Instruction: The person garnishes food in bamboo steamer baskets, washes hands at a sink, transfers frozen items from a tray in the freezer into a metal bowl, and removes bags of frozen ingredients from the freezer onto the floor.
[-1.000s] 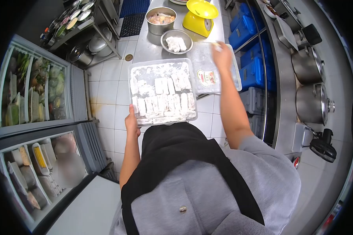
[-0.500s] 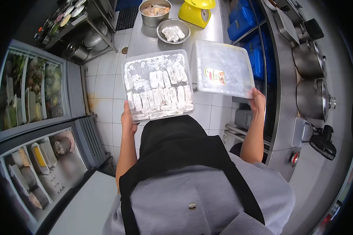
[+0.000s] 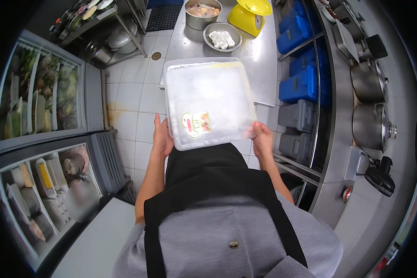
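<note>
A frosted square plastic lid (image 3: 213, 90) with a colourful label lies over the shallow plastic container (image 3: 203, 60) in front of my apron. Only the container's far rim shows; the floured pieces inside are hidden. My left hand (image 3: 162, 138) grips the container's left side, its thumb pointing up and its other fingers mostly hidden underneath. At the lid's near right corner, my right hand (image 3: 262, 139) is closed on the edge. Whether the lid is pressed down all round, I cannot tell.
On the steel table (image 3: 259, 69) ahead stand a steel bowl with white floured pieces (image 3: 222, 38), a pot of raw meat (image 3: 202, 14) and a yellow scale (image 3: 249, 18). An open chest freezer (image 3: 46, 194) is to the left. Large pots (image 3: 370, 127) line the right counter.
My right hand has brought the lid leftward from beside the container to over it, covering the floured pieces. My left hand still holds the container.
</note>
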Available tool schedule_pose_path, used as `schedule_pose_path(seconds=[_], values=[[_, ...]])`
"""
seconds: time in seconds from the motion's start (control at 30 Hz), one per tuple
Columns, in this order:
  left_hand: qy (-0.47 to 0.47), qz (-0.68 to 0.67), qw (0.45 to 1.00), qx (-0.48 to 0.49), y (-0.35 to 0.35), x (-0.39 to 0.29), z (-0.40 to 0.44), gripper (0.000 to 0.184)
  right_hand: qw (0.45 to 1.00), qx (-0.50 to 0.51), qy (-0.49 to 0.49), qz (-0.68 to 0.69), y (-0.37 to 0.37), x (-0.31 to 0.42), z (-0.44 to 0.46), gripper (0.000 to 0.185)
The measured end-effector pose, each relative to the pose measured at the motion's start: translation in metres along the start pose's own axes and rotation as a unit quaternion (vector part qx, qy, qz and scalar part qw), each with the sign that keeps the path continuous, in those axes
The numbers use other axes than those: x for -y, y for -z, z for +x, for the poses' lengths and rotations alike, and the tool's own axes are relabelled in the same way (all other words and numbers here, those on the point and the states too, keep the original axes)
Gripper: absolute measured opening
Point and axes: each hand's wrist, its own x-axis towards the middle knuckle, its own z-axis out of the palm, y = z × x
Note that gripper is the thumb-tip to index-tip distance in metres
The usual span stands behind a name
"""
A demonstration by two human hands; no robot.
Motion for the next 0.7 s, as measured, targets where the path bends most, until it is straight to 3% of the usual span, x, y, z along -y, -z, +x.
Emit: schedule_pose_path(seconds=[0.2, 0.27, 0.4, 0.47, 0.57, 0.67, 0.7], values=[[0.017, 0.003, 0.996, 0.083, -0.001, -0.01, -0.008, 0.086, 0.999, -0.002, 0.038, -0.024, -0.031, -0.013, 0.005, 0.023], [-0.04, 0.023, 0.999, 0.022, -0.006, -0.007, -0.01, 0.076, 0.997, 0.008, 0.046, -0.061, -0.035, -0.013, 0.002, 0.023], [-0.025, 0.055, 0.998, 0.014, 0.009, 0.005, 0.008, 0.07, 0.995, -0.027, 0.059, -0.076, -0.045, -0.007, 0.003, 0.025], [-0.049, 0.145, 0.988, -0.029, 0.008, 0.011, 0.015, 0.065, 0.994, -0.037, 0.07, -0.072, -0.046, -0.01, 0.005, 0.025], [-0.059, 0.158, 0.982, -0.085, -0.001, 0.013, 0.016, 0.061, 0.994, -0.058, 0.069, -0.057, -0.042, -0.018, 0.012, 0.024], [-0.069, 0.195, 0.97, -0.132, 0.001, 0.019, 0.027, 0.071, 0.984, -0.09, 0.098, -0.12, -0.037, -0.019, 0.014, 0.025], [-0.07, 0.196, 0.969, -0.13, 0.002, 0.022, 0.033, 0.071, 0.951, -0.121, 0.104, -0.263, -0.04, -0.007, 0.008, 0.027]])
